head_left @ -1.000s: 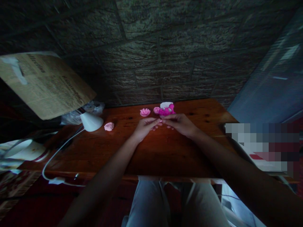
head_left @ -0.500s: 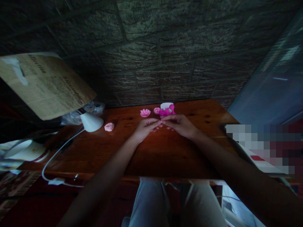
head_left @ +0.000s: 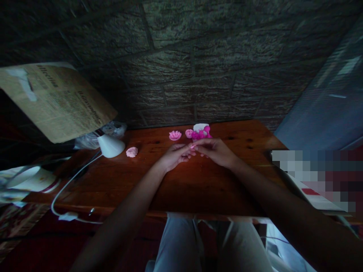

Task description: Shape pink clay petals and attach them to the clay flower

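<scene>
Over the middle of the wooden table [head_left: 210, 189], my left hand [head_left: 176, 156] and my right hand [head_left: 217, 150] meet at the fingertips. Between them they pinch a small piece of pink clay [head_left: 193, 146], partly covered by the fingers. Just beyond stands a pink petalled flower shape [head_left: 175, 135]. Right of it sit a smaller pink rosette [head_left: 189, 133] and several magenta pieces [head_left: 202, 133] by a white block or container [head_left: 201, 127]. A rough pale pink clay lump [head_left: 132, 152] lies apart on the left.
A lamp with a white base [head_left: 112, 146] and a newsprint-patterned shade [head_left: 56, 102] stands at the left; its white cord [head_left: 64, 185] hangs over the front edge. A stone-patterned wall [head_left: 181, 75] closes off the back. A white cup-like container [head_left: 32, 179] lies at far left.
The fingers shift slightly around the pink clay, and more of the piece shows now. My left fingers have spread a little. The things on the table stay in place.
</scene>
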Demonstrator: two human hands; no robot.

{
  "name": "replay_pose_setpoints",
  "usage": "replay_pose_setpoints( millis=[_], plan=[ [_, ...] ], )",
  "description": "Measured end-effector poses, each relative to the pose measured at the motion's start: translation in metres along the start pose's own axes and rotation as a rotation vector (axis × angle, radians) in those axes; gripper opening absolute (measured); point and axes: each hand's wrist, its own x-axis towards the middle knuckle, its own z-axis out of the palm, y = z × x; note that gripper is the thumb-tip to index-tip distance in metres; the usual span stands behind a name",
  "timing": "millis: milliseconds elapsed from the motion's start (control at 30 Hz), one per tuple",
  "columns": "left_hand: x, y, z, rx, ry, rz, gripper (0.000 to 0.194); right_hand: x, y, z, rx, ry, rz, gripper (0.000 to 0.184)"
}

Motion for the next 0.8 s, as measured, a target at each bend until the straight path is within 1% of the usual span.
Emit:
replay_pose_setpoints(
  millis=[267, 333, 467, 533, 667, 800],
  plan=[
    [-0.0022, -0.0001, 0.0045, 0.003, -0.004, 0.038, 0.05, 0.0018, 0.0036, -0.0019, -0.022, -0.017, 0.003, 0.034],
    [-0.0026, 0.0007, 0.0045, 0.005, -0.005, 0.022, 0.047, 0.0023, 0.0053, -0.0025, -0.022, -0.022, -0.001, 0.033],
    [-0.0041, 0.0031, 0.0041, 0.001, -0.059, -0.056, 0.042, 0.0026, 0.0069, -0.0028, 0.023, -0.006, -0.024, 0.03],
    [-0.0048, 0.0038, 0.0044, -0.019, -0.067, -0.063, 0.038, 0.0027, 0.007, -0.0027, 0.037, -0.01, -0.026, 0.028],
    [-0.005, 0.0027, 0.0056, -0.032, -0.056, -0.033, 0.033, 0.0029, 0.0058, -0.0025, 0.039, -0.018, -0.024, 0.026],
    [-0.0041, 0.0004, 0.0064, -0.017, -0.066, 0.034, 0.037, 0.002, 0.003, -0.0022, 0.039, -0.017, -0.019, 0.029]
  ],
)
